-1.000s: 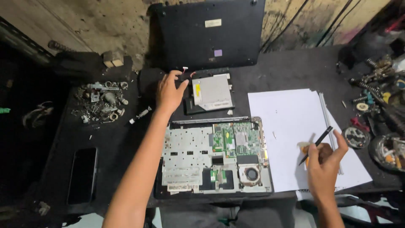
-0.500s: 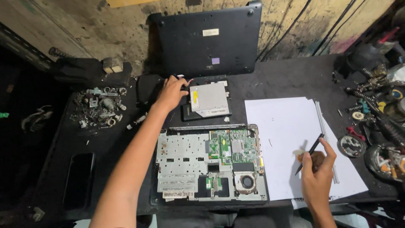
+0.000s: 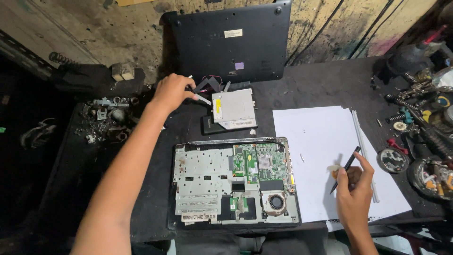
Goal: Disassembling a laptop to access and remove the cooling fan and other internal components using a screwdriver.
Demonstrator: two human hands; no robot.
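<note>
The biggest hazard sits in the middle of the black table [image 3: 325, 89]: the opened laptop chassis [image 3: 236, 182] lies face-up with its green circuit board [image 3: 262, 163] and round cooling fan [image 3: 276, 202] bare, and the left forearm reaches straight over its left edge, so a dragged arm or a dropped part could scrape the board. Behind it, the silver optical drive [image 3: 233, 108] rests partly on a dark flat part, just beside the black bottom cover [image 3: 231, 42] propped against the wall; a tug could slide it off. The left hand [image 3: 172, 92] is closed on a small thin pale piece [image 3: 204, 99] at the drive's left corner, which looks slight and easily bent. The right hand [image 3: 354, 186] grips a slim black pen-like tool [image 3: 347, 167], tip down over the white paper sheets [image 3: 321, 141], where it could slip.
</note>
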